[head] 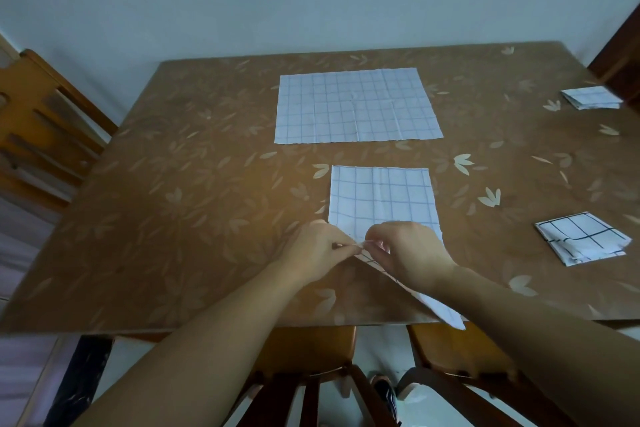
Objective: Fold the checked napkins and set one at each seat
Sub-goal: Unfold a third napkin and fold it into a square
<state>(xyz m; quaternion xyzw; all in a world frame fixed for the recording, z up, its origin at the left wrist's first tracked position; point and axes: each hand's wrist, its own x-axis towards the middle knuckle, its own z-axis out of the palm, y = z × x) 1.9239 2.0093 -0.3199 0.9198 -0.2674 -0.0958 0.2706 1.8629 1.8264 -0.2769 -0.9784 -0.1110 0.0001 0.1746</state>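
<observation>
Left hand (318,250) and right hand (412,253) pinch the napkin (381,194) — its length points away.

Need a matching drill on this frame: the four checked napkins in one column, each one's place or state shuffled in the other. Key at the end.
Things
1. largest napkin
2. nearest napkin
3. dark-lined napkin
4. thin-lined folded napkin

Places or states
A. folded, right side of the table, near end
B. spread flat, unfolded
C. folded, right side, far end
D. pinched at its near edge by the left hand and right hand

Pairs: 1-B, 2-D, 3-A, 4-C
</observation>
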